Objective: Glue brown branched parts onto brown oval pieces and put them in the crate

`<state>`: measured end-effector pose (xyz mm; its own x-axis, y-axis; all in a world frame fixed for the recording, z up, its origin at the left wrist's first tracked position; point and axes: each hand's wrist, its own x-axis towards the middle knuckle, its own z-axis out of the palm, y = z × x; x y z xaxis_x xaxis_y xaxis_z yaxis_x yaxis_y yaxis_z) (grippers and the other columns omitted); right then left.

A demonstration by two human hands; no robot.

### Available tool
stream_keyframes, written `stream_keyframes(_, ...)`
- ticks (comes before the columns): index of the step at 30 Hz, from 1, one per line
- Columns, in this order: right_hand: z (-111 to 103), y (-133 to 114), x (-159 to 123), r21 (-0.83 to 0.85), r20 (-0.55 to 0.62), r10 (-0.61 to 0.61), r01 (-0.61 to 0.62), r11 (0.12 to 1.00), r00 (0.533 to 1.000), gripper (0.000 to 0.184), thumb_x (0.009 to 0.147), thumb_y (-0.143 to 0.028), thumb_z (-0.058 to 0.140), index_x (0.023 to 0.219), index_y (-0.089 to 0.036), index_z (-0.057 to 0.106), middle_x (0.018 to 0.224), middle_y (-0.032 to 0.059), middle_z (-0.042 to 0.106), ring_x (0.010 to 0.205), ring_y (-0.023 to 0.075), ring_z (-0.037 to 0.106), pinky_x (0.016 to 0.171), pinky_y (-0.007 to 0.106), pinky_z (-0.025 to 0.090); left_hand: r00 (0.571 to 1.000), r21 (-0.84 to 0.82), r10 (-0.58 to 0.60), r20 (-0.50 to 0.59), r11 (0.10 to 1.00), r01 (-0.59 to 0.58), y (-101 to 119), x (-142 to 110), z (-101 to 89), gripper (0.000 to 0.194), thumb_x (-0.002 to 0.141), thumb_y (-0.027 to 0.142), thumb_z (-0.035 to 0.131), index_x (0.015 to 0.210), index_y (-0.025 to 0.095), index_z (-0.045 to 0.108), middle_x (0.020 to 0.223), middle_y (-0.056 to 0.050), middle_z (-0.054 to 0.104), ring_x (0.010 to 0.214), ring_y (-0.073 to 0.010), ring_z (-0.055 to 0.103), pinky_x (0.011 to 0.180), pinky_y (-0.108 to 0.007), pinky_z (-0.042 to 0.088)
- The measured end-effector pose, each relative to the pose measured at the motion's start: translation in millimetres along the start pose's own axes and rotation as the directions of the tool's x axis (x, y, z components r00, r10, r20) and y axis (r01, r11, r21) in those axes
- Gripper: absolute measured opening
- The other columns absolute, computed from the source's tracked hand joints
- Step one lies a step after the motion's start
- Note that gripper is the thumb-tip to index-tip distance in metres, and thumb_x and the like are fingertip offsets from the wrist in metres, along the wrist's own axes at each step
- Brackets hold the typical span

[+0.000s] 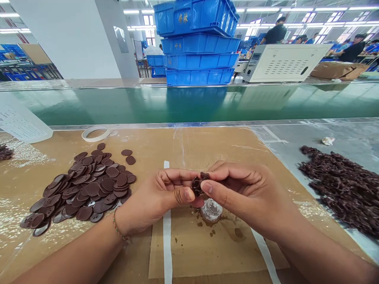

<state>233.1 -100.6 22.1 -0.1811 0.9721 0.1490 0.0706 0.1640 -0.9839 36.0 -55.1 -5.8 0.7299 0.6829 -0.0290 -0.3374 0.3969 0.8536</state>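
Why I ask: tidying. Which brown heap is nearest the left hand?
The heap of flat discs, beside the left hand; the stringy heap and far-left heap lie farther.

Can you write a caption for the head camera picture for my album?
A left hand and right hand pinch something small and brown, right of a pile of brown ovals.

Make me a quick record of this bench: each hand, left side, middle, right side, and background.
left hand: pinching a brown piece
right hand: pinching brown material beside it; whether joined, unclear
left side: pile of brown discs, tape roll beyond
middle: clear dish, dark spots around it
right side: dark brown heap
background: green surface, stacked blue crates
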Motion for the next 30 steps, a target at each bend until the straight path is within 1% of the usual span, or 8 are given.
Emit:
stream_keyframes(7, -0.1, 0.1, 0.8, 0.002, 0.006, 0.002, -0.002, 1.0, 1.0, 0.014, 0.088, -0.032, 0.075, 0.079, -0.021, 0.073, 0.074, 0.0026, 0.068, 0.062, 0.0131, 0.059, 0.051, 0.021, 0.046, 0.998, -0.015, 0.026, 0.05, 1.0, -0.026, 1.9, 0.4, 3.2, 0.019, 0.089, 0.018, 0.078, 0.108, 0.023, 0.078, 0.102, -0.002, 0.077, 0.086, -0.0079, 0.072, 0.086, -0.015, 0.059)
stream_keyframes(10, -0.3, 0.0, 1.3, 0.002, 0.002, -0.003, 0.003, 1.0, 1.0, 0.016, 0.089, -0.032, 0.075, 0.078, -0.021, 0.073, 0.073, 0.0026, 0.067, 0.061, 0.0128, 0.058, 0.05, 0.021, 0.046, 0.999, -0.012, 0.012, 0.039, 1.0, -0.011, 1.4, -0.1, 2.5, 0.019, 0.089, 0.019, 0.078, 0.107, 0.024, 0.078, 0.1, 0.0, 0.077, 0.085, -0.0085, 0.073, 0.086, -0.017, 0.059)
stream_keyframes(16, -0.9, 0.2, 0.6, 0.005, 0.001, -0.005, 0.005, 1.0, 1.0, 0.017, 0.089, -0.033, 0.075, 0.078, -0.021, 0.073, 0.073, 0.0022, 0.067, 0.06, 0.0125, 0.058, 0.049, 0.021, 0.045, 1.0, 0.02, -0.003, 0.004, 1.0, 0.003, -0.2, -0.6, -0.5, 0.021, 0.087, 0.022, 0.081, 0.107, 0.024, 0.078, 0.103, -0.004, 0.077, 0.085, -0.0125, 0.074, 0.085, -0.019, 0.06)
stream_keyframes(19, -0.6, 0.6, 0.9, 0.009, 0.007, -0.012, 0.011, 1.0, 1.0, 0.016, 0.089, -0.032, 0.075, 0.078, -0.021, 0.073, 0.072, 0.0013, 0.067, 0.059, 0.0114, 0.056, 0.049, 0.02, 0.045, 1.0, 0.011, -0.003, 0.013, 1.0, 0.003, 0.7, -0.7, 0.6, 0.021, 0.087, 0.022, 0.081, 0.107, 0.025, 0.078, 0.1, -0.001, 0.077, 0.084, -0.0105, 0.073, 0.084, -0.018, 0.06)
stream_keyframes(22, -0.6, 0.6, 0.5, 0.021, 0.007, -0.011, 0.011, 1.0, 1.0, 0.014, 0.09, -0.03, 0.074, 0.079, -0.021, 0.073, 0.073, 0.0011, 0.067, 0.061, 0.0118, 0.059, 0.05, 0.02, 0.047, 1.0, 0.001, 0.002, 0.031, 1.0, -0.003, 2.4, -0.7, 2.7, 0.02, 0.087, 0.021, 0.081, 0.107, 0.024, 0.078, 0.101, 0.001, 0.076, 0.086, -0.0082, 0.072, 0.086, -0.016, 0.059)
stream_keyframes(24, -1.2, 0.5, -0.2, 0.022, 0.007, -0.002, 0.002, 1.0, 1.0, 0.012, 0.089, -0.03, 0.075, 0.082, -0.022, 0.074, 0.075, 0.0016, 0.068, 0.065, 0.0132, 0.063, 0.053, 0.019, 0.05, 0.999, 0.005, -0.002, 0.033, 1.0, 0.002, 3.3, -0.7, 3.5, 0.021, 0.087, 0.022, 0.081, 0.107, 0.024, 0.078, 0.102, 0.001, 0.076, 0.088, -0.0079, 0.071, 0.087, -0.016, 0.059)
stream_keyframes(27, -2.8, 0.0, -0.6, 0.046, 0.011, 0.006, -0.006, 0.999, 1.0, 0.006, 0.091, -0.031, 0.075, 0.091, -0.025, 0.078, 0.083, 0.002, 0.072, 0.071, 0.0142, 0.068, 0.056, 0.018, 0.054, 1.0, 0.03, -0.02, 0.007, 0.999, 0.02, 3.7, -1.5, 3.2, 0.025, 0.085, 0.026, 0.083, 0.109, 0.025, 0.077, 0.102, -0.001, 0.075, 0.088, -0.0098, 0.071, 0.086, -0.018, 0.059)
stream_keyframes(30, -3.8, -0.7, 0.4, 0.11, 0.018, -0.01, 0.008, 0.994, 1.0, 0.009, 0.089, -0.032, 0.08, 0.097, -0.031, 0.079, 0.088, -0.0005, 0.074, 0.072, 0.0125, 0.069, 0.061, 0.017, 0.057, 1.0, 0.05, -0.005, -0.011, 0.999, 0.006, 3.3, -3.0, 2.1, 0.026, 0.086, 0.029, 0.082, 0.111, 0.027, 0.076, 0.103, -0.002, 0.075, 0.087, -0.0118, 0.072, 0.086, -0.02, 0.059)
